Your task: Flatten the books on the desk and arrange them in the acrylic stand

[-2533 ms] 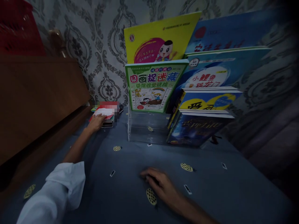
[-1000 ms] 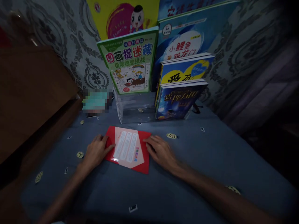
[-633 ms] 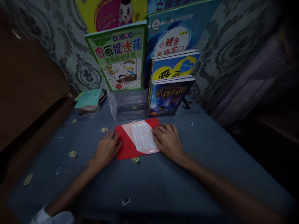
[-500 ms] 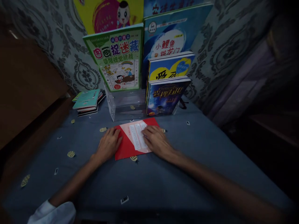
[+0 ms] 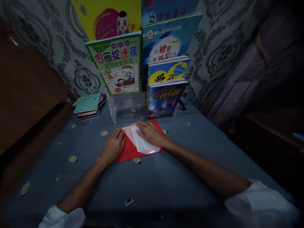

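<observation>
A thin red and pink book point(image 5: 129, 148) with white text panels lies flat on the blue patterned cloth, just in front of a clear acrylic stand point(image 5: 125, 114). My left hand point(image 5: 113, 145) rests at the book's left edge, fingers stretched out and touching it. Lying flat across the upper middle of the cover, my right hand point(image 5: 150, 133) has its fingers extended to the left. It hides part of the text and of the book's right side. Neither hand grips anything.
The stand holds a green picture book point(image 5: 121, 63), a dark blue book point(image 5: 165, 99) and several others. A small pile of books point(image 5: 87, 107) lies left of it. Patterned wallpaper point(image 5: 86, 80) is behind, and a brown wooden panel point(image 5: 28, 85) rises at the left.
My right hand has slid left and slightly away from me across the cover, and its white sleeve now shows. My left hand stays at the left edge. The view has shifted slightly.
</observation>
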The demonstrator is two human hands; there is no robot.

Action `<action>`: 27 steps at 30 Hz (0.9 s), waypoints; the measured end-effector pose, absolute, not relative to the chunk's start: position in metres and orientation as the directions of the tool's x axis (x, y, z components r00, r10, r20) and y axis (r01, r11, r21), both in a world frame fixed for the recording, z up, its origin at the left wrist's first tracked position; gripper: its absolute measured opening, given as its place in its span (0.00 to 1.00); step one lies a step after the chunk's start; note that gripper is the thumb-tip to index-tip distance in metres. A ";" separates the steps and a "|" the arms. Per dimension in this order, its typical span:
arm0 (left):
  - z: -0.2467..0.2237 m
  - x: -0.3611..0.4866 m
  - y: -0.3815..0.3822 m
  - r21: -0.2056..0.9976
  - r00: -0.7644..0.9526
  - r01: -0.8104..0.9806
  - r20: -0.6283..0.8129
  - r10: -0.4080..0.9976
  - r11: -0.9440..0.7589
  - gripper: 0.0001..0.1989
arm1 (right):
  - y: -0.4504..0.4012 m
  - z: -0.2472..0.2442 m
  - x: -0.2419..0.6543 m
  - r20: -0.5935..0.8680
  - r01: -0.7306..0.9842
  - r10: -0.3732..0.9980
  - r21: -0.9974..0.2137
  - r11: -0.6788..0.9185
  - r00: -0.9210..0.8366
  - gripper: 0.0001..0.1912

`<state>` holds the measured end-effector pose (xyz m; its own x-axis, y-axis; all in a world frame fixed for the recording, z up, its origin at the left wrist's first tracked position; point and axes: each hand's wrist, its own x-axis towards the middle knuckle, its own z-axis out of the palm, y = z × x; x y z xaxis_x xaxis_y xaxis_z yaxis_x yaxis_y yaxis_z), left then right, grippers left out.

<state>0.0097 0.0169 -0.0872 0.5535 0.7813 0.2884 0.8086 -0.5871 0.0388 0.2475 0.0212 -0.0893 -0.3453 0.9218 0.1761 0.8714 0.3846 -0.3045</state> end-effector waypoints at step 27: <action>-0.066 0.036 0.021 0.015 0.665 0.744 0.075 0.743 -0.668 0.27 | -0.019 -0.089 0.291 0.182 0.923 0.962 -0.293 0.249 -0.202 0.29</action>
